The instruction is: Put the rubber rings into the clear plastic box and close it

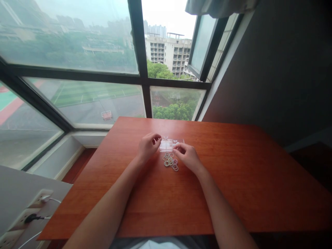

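Observation:
A small clear plastic box [166,146] with compartments lies on the wooden table, a see-through flap, perhaps its lid, showing on its right side. At the box's left edge, my left hand [149,146] is closed, thumb and index finger pinched on the plastic. My right hand [188,156] is closed at the front right corner, its fingertips together; whether anything is between them is too small to tell. Just in front of the box, close to my right fingers, is a loose pile of thin pale rings [170,162], several overlapping and one pinkish.
The reddish-brown table [233,180] extends widely to both sides. Dark-framed windows [145,81] rise behind its far edge, one pane swung outward. Low at the left, wall sockets [26,216] hold plugs with cables. A dark wall [285,69] stands on the right.

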`<state>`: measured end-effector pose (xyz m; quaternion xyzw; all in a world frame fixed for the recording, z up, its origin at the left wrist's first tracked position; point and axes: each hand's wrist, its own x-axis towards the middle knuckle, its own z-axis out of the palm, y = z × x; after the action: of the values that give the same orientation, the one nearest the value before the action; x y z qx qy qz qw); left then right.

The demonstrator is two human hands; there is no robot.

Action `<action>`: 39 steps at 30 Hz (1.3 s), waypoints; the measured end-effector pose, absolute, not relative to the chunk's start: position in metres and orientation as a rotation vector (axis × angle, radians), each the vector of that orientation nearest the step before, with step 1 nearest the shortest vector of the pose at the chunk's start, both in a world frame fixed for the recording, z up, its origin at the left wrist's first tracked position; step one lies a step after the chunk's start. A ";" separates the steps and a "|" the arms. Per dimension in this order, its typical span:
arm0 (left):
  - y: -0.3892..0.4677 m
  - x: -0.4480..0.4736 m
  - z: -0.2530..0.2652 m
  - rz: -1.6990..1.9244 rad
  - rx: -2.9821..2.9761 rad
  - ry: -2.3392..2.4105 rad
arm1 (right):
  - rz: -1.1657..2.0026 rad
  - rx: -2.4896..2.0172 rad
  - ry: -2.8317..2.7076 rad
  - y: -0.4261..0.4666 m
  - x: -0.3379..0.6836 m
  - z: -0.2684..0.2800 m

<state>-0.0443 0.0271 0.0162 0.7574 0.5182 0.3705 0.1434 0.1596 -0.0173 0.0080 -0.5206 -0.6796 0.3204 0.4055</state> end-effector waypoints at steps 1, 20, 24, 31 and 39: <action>0.029 -0.045 0.014 1.071 2.184 1.514 | 0.818 -1.302 -1.717 -0.017 0.159 0.008; 0.026 -0.042 0.010 1.127 2.190 1.376 | 0.953 -1.322 -2.140 -0.025 0.176 0.015; 0.024 -0.040 0.011 1.137 2.214 1.348 | 1.020 -1.325 -2.211 -0.027 0.175 0.019; 0.023 -0.040 0.009 1.115 2.219 1.356 | 0.978 -1.326 -2.268 -0.028 0.174 0.023; 0.021 -0.036 0.007 1.099 2.257 1.307 | 0.918 -1.312 -2.019 -0.022 0.176 0.014</action>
<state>-0.0359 0.0211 0.0075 0.7879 0.4562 0.3835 0.1551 0.1759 -0.0217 0.0140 -0.4890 -0.7525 0.3420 0.2786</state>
